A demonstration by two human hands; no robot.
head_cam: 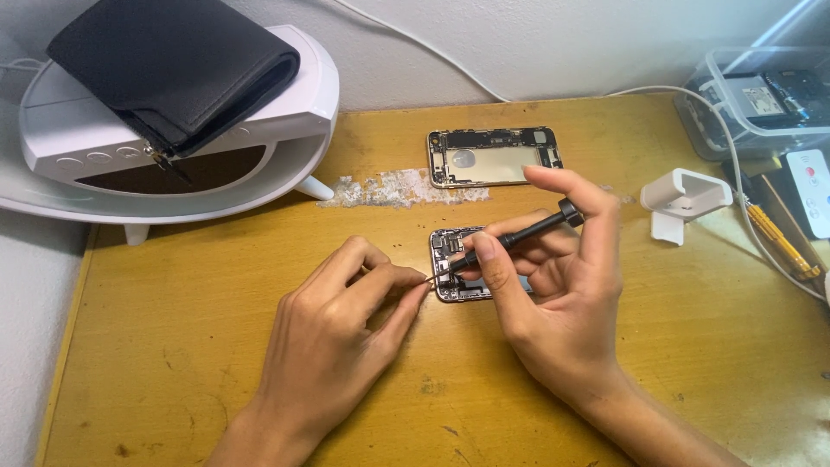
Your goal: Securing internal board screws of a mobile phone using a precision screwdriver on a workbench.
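An opened phone body (pixel 451 259) with exposed internals lies on the yellow wooden table (pixel 173 346), partly hidden under my right hand. My right hand (pixel 553 294) grips a thin black screwdriver (pixel 519 232), its tip down on the phone's left part and my index finger resting on its cap. My left hand (pixel 341 333) sits just left of the phone, fingers pinched together on something thin at the phone's left edge; what it pinches is too small to tell. A second, gold phone shell (pixel 493 157) lies farther back, apart from both hands.
A white rounded stand (pixel 285 130) with a black wallet (pixel 173 65) on top stands at back left. A white plastic holder (pixel 683 199), a clear box (pixel 761 95), a white cable (pixel 743 186) and a yellow-handled tool (pixel 778 238) are at the right. A scraped patch (pixel 389 188) marks the table.
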